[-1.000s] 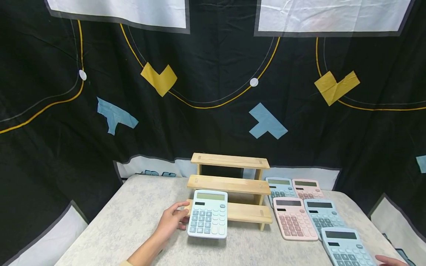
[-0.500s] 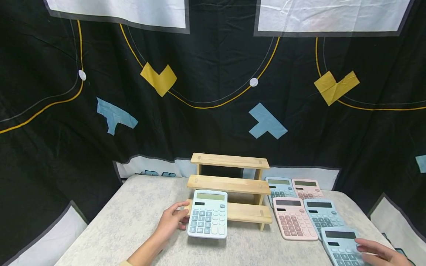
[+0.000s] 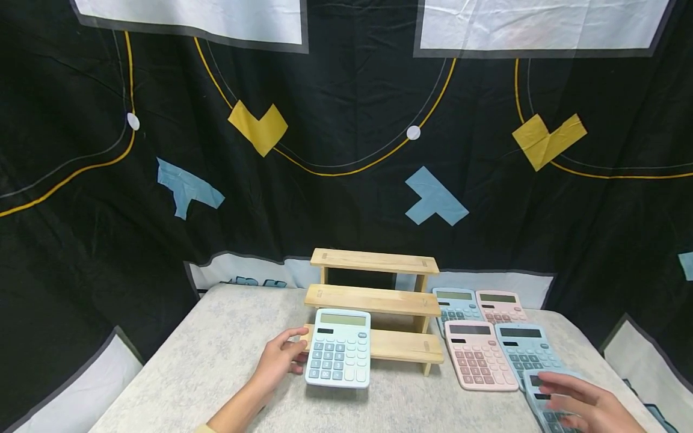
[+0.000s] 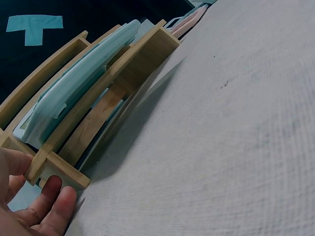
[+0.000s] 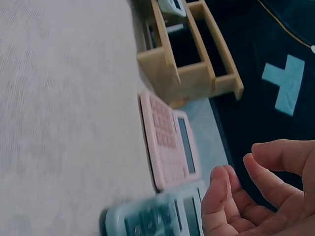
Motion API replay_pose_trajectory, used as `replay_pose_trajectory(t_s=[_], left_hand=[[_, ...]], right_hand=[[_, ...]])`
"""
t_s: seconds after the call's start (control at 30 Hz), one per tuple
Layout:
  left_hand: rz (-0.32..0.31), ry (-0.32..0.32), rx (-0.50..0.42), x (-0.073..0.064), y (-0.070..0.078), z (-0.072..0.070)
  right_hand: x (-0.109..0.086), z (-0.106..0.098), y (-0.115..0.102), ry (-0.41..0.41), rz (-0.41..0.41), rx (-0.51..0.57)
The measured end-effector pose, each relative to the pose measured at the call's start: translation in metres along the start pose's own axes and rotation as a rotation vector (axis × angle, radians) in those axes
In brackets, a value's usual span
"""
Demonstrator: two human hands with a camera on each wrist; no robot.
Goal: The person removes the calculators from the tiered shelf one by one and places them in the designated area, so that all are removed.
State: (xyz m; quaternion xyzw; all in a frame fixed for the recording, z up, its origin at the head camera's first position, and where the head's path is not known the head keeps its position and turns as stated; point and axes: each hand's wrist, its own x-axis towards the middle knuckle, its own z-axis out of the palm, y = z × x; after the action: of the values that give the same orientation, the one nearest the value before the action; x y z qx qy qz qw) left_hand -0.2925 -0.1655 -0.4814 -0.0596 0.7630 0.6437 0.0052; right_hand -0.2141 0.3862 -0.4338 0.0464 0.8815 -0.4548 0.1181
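Note:
A three-step wooden display stand [image 3: 373,261] is on the table. On its lowest step leans a light blue calculator [image 3: 338,349], left of the middle. My left hand [image 3: 278,361] grips the left end of that step; in the left wrist view its fingers [image 4: 61,204] are around the corner of the wood. To the right, my right hand [image 3: 592,406] hovers over the nearest blue calculator [image 3: 541,404] and partly hides it. Its fingers are loosely bent with nothing between them. Beside that calculator lies a pink calculator [image 3: 480,355], also seen in the right wrist view.
Another blue calculator [image 3: 526,349] lies behind the near one. Farther back, a blue calculator [image 3: 456,305] and a pink calculator [image 3: 499,307] sit close to the stand's right side. A black cloth [image 3: 346,210] with tape marks hangs behind the pale table [image 3: 189,361].
My right hand has come in from the lower right edge and moved left over the nearest blue calculator. The left hand, stand and calculators have stayed in place.

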Motion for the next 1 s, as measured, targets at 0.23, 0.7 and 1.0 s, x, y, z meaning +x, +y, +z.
replay_pose_trajectory(t_s=[0.23,0.7,1.0], left_hand=[[0.001,0.001,0.001,0.0,-0.001,0.0],[0.014,0.008,0.001,0.002,-0.003,0.0],[0.013,0.011,0.003,0.002,-0.003,0.0]], right_hand=[[0.006,0.017,-0.025,-0.002,0.106,0.134],[0.01,0.053,-0.052,-0.038,0.076,0.29],[0.014,0.071,-0.062,-0.155,0.013,0.382]])
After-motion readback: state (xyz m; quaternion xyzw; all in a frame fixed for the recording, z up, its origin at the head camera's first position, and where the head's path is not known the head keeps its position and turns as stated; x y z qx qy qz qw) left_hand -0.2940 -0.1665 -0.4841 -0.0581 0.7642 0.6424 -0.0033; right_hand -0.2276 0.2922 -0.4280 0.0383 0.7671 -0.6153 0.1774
